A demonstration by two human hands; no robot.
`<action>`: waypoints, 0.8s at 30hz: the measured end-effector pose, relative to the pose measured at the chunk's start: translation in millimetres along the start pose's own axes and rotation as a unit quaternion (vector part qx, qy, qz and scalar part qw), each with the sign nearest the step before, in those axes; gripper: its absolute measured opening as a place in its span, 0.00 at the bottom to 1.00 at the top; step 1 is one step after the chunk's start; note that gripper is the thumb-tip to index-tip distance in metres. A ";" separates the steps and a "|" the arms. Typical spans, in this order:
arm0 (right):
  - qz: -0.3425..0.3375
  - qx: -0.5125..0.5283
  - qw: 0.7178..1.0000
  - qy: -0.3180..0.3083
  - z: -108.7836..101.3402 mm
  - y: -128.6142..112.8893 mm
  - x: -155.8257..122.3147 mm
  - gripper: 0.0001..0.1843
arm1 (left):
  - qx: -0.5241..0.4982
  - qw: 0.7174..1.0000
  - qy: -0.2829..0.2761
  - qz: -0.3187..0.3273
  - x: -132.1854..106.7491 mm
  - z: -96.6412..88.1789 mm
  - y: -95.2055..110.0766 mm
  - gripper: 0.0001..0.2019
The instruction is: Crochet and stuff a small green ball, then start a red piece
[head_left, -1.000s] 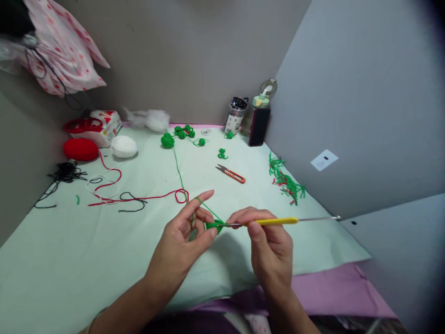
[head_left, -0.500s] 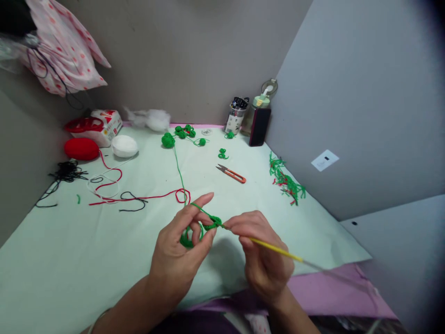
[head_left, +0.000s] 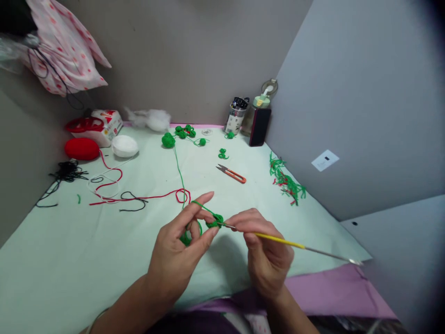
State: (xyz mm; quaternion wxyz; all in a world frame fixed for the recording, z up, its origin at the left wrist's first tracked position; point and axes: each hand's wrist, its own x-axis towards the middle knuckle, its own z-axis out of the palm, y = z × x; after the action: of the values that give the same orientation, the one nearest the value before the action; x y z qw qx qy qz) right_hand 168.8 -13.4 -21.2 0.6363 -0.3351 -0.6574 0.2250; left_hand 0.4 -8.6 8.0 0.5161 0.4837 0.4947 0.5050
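Observation:
My left hand point(head_left: 179, 253) pinches a small green crochet piece point(head_left: 214, 220) between thumb and fingers, with green yarn looped over the raised forefinger. That yarn point(head_left: 178, 169) runs back across the table to a green yarn ball point(head_left: 168, 139). My right hand point(head_left: 266, 250) grips a crochet hook with a yellow handle point(head_left: 278, 240); its tip sits in the green piece and its metal end points right and down.
Orange-handled snips point(head_left: 232, 173) lie beyond my hands. Small green crocheted bits point(head_left: 186, 131), a red yarn ball point(head_left: 82, 148), a white yarn ball point(head_left: 124, 145), loose red and black strands point(head_left: 114, 197), green scraps point(head_left: 285, 181), a pen cup point(head_left: 235, 118) and a bottle point(head_left: 259, 113) sit on the pale green mat point(head_left: 69, 260).
The crochet hook swung from level and pointing right to tilted down toward me, then lifted slightly. A green loop now hangs under my left fingers. My right hand shifted a little lower.

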 end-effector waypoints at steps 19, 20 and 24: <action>0.075 0.059 0.994 0.055 1.9 -1.1 -1.7 0.11 | -0.238 0.949 -0.132 -0.160 4.8 -8.9 1.1 0.31; 0.095 0.084 0.991 0.047 3.0 -0.9 -0.9 0.10 | -0.230 0.953 -0.139 -0.143 3.9 -8.1 0.7 0.31; 0.130 0.094 0.987 0.022 7.0 1.0 -2.0 0.09 | -0.209 0.960 -0.146 -0.118 1.3 -5.3 -3.2 0.29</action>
State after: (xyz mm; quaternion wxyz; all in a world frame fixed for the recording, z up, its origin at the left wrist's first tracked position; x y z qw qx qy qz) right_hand 162.0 -13.2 -23.9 0.6443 -0.3614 -0.5702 0.3594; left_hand -4.7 -7.4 4.6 0.7281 0.3719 0.3512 0.4564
